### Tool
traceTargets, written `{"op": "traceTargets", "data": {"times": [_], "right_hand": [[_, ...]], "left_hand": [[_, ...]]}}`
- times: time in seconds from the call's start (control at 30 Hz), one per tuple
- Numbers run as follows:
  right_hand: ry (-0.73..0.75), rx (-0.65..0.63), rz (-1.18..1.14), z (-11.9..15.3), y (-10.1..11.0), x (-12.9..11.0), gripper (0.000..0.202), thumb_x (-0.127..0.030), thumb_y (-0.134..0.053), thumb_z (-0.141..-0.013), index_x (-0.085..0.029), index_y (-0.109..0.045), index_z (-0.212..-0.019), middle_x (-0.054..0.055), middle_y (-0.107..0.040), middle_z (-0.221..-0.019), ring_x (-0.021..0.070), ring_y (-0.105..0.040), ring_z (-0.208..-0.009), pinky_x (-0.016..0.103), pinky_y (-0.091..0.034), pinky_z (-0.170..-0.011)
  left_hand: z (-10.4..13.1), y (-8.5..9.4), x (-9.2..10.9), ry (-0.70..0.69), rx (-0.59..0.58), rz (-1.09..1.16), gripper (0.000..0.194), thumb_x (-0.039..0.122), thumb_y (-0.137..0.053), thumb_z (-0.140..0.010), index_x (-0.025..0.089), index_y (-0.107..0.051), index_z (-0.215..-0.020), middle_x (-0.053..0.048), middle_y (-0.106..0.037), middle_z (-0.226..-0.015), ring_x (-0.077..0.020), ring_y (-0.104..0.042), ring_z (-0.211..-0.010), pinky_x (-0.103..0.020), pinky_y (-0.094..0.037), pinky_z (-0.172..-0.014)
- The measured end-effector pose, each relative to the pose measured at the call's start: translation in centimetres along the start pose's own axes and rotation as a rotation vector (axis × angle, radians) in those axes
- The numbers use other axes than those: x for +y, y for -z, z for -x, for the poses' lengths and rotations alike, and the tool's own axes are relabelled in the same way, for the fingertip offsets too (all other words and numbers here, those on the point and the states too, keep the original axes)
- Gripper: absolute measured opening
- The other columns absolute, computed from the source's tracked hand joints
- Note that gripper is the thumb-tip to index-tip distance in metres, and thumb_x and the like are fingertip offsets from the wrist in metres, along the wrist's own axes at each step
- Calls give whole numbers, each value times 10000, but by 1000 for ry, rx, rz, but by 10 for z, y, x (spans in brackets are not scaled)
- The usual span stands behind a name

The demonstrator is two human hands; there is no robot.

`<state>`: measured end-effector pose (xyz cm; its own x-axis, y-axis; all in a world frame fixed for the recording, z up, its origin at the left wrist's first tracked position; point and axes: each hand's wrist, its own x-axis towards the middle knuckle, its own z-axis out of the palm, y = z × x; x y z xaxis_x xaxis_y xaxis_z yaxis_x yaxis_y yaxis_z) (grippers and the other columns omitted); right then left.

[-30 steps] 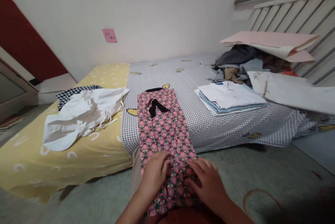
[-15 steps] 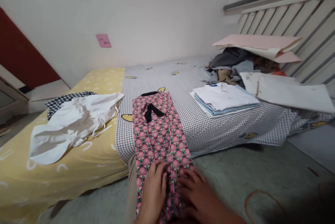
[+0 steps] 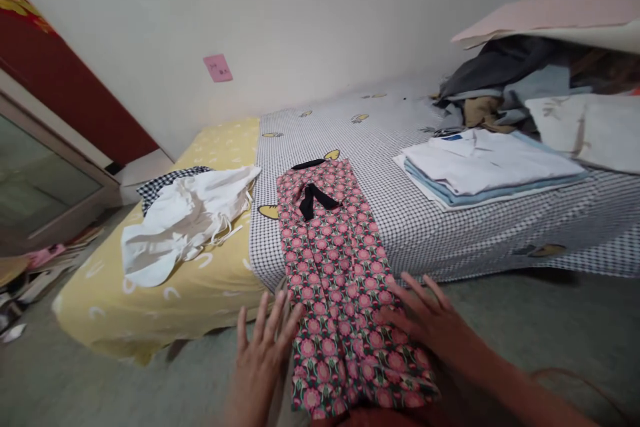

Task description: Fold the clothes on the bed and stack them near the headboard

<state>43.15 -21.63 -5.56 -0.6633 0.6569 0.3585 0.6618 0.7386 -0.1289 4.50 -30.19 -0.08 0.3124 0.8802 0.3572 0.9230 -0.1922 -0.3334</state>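
A pink floral garment (image 3: pixel 340 267) with a black collar and black ties lies lengthwise over the bed's edge, its lower part reaching down towards me. At its left edge is my left hand (image 3: pixel 265 347), fingers spread and holding nothing. My right hand (image 3: pixel 430 320) is at the garment's right edge, also with fingers apart, some of them over the cloth. Neither hand grips the fabric.
On the bed's yellow cover (image 3: pixel 215 280) lie a white garment (image 3: pixel 185 220) and a black-and-white checked cloth (image 3: pixel 167 186). Folded shirts (image 3: pixel 485 164) are stacked on the right, before a heap of dark clothes (image 3: pixel 505 67) under pink board (image 3: pixel 560 14).
Both hands have moved apart from the middle of the floral garment to its two side edges, with fingers now spread. The view has turned left, and the garment's lower end now shows.
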Motion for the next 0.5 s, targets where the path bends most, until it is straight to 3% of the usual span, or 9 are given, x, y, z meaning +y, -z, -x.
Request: {"op": "traceTargets", "data": {"times": [0.07, 0.13, 0.27, 0.37, 0.5], "right_hand": [[142, -89, -129, -12, 8, -7, 683, -70, -536, -926, -514, -439, -1436, -67, -447, -1568, 249, -279, -1509, 612, -252, -1214], [234, -159, -259, -27, 19, -9, 598, -127, -577, -942, -472, -481, -1421, -62, -502, -1526, 225, -302, -1497, 583, -260, -1221], [282, -284, -434, -52, 32, -6, 396, -191, -564, -971, -401, -627, -1301, -31, -632, -1396, 234, -331, -1476, 632, -182, -1219], [235, -345, -551, -60, 31, -5, 349, -211, -557, -972, -387, -669, -1252, -1, -691, -1313, 243, -399, -1439, 649, -135, -1213], [171, -407, -669, -56, 21, -5, 358, -259, -563, -962, -428, -662, -1262, 20, -673, -1340, 252, -416, -1429, 641, -112, -1211]], "left_hand": [[-6, 1, 6, -143, -21, 8, 790, 3, -464, -852, 429, -360, -1510, 4, -413, -1589, -260, -255, -1523, -628, 0, -1249], [-17, 2, 3, -297, -41, 44, 713, 5, -451, -849, 400, -481, -1441, 43, -411, -1587, -252, -327, -1494, -623, 15, -1256], [-40, 9, -17, -595, -77, 105, 518, 99, -465, -930, 322, -537, -1393, 90, -329, -1620, -207, -376, -1467, -503, -287, -1239], [-45, 15, -25, -658, -31, 110, 501, 135, -513, -944, 319, -512, -1411, 52, -361, -1610, -188, -466, -1408, -431, -363, -1204], [-38, 13, -28, -668, -31, 246, 505, 144, -615, -911, 354, -546, -1365, 53, -532, -1497, -184, -523, -1364, -440, -281, -1254]]}}
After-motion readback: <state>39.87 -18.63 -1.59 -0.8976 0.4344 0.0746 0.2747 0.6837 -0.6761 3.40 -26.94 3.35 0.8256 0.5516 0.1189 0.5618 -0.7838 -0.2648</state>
